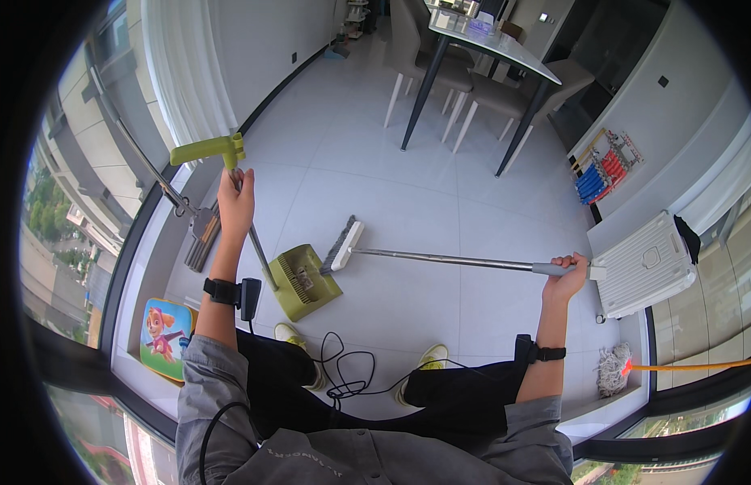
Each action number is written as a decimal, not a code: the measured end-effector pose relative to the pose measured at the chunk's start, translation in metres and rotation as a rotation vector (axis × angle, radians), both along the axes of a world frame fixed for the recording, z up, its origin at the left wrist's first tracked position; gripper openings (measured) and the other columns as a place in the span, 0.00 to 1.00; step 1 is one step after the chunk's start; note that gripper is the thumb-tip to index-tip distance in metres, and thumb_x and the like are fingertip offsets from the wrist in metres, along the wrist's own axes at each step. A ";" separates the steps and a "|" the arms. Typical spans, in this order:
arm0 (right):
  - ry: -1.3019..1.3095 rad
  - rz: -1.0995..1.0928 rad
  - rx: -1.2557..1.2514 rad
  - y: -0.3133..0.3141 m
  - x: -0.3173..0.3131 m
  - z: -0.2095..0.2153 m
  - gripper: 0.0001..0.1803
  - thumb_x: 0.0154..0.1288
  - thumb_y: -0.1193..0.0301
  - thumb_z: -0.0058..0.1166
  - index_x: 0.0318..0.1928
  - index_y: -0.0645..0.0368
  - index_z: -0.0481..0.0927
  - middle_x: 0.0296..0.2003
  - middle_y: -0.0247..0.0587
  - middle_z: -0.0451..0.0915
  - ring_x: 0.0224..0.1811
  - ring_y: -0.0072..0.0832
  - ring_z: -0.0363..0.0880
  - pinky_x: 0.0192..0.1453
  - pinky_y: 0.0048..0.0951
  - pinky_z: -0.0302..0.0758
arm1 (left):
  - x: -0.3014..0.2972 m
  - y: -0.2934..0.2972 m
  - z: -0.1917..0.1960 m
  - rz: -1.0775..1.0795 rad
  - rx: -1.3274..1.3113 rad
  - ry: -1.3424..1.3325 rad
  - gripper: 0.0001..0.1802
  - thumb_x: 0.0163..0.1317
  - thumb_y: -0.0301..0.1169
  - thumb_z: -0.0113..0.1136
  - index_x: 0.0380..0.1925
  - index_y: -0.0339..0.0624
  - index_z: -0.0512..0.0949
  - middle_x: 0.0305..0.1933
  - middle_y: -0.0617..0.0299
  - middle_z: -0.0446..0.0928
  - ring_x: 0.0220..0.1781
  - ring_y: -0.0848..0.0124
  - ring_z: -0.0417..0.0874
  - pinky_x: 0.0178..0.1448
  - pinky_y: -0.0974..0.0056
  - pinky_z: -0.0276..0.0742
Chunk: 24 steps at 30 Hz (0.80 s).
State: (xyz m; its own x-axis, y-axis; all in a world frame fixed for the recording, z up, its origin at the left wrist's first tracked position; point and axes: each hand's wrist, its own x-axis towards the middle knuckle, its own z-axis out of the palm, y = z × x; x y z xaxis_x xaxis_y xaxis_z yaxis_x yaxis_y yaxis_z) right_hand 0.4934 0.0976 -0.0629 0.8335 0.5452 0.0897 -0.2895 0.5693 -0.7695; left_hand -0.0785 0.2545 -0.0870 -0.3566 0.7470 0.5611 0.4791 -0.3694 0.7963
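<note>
My left hand point(235, 198) grips the upright metal pole of a green dustpan point(304, 282), just below its green handle point(207, 149). The pan rests on the white tiled floor in front of my feet, with some dirt inside. My right hand point(569, 275) is closed on the grey grip of a long broom handle point(448, 259) that runs nearly level to the left. The broom's white head with grey bristles point(344, 245) sits at the mouth of the dustpan.
A glass-topped dining table point(492, 44) with pale chairs stands ahead. A white folded rack point(646, 265) leans at the right, a mop head point(612, 370) below it. A cartoon-printed stool point(165, 337) and another brush point(201, 238) lie at the left by the window.
</note>
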 end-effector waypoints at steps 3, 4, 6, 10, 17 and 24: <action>0.000 0.010 0.005 0.001 0.000 -0.001 0.10 0.56 0.71 0.51 0.25 0.55 0.62 0.19 0.33 0.62 0.22 0.27 0.63 0.31 0.30 0.66 | -0.001 -0.001 0.001 0.000 -0.002 0.002 0.15 0.65 0.34 0.56 0.27 0.38 0.63 0.21 0.61 0.61 0.24 0.70 0.62 0.32 0.64 0.65; -0.001 0.009 0.005 0.000 0.000 0.000 0.10 0.56 0.71 0.51 0.25 0.55 0.62 0.19 0.33 0.62 0.22 0.27 0.63 0.31 0.30 0.66 | -0.001 -0.001 0.002 -0.002 -0.001 0.000 0.15 0.65 0.34 0.56 0.27 0.38 0.63 0.21 0.61 0.61 0.24 0.70 0.62 0.32 0.64 0.65; -0.015 0.005 -0.012 -0.001 -0.001 0.001 0.10 0.56 0.71 0.51 0.25 0.55 0.62 0.19 0.34 0.62 0.23 0.27 0.64 0.32 0.30 0.67 | -0.001 -0.001 0.001 0.001 -0.011 0.003 0.15 0.65 0.34 0.56 0.27 0.38 0.63 0.21 0.61 0.61 0.24 0.71 0.62 0.32 0.64 0.65; -0.022 -0.010 -0.022 -0.001 -0.003 0.002 0.10 0.56 0.70 0.51 0.25 0.55 0.62 0.19 0.34 0.62 0.23 0.28 0.64 0.32 0.30 0.67 | 0.000 -0.001 0.000 0.003 -0.002 -0.001 0.15 0.65 0.34 0.56 0.27 0.38 0.63 0.20 0.62 0.61 0.24 0.71 0.62 0.32 0.64 0.65; -0.019 -0.002 -0.011 0.000 -0.001 0.000 0.10 0.56 0.71 0.51 0.25 0.54 0.62 0.19 0.33 0.62 0.22 0.27 0.64 0.32 0.30 0.67 | 0.000 -0.001 0.001 0.006 -0.012 0.011 0.15 0.65 0.34 0.56 0.27 0.38 0.63 0.20 0.62 0.61 0.24 0.71 0.62 0.31 0.64 0.64; -0.020 0.001 -0.007 0.000 0.000 0.000 0.10 0.56 0.71 0.51 0.25 0.55 0.63 0.19 0.33 0.62 0.22 0.27 0.63 0.32 0.29 0.67 | -0.001 -0.001 0.000 -0.009 0.003 0.008 0.15 0.65 0.33 0.56 0.28 0.37 0.63 0.21 0.61 0.61 0.24 0.71 0.61 0.31 0.64 0.64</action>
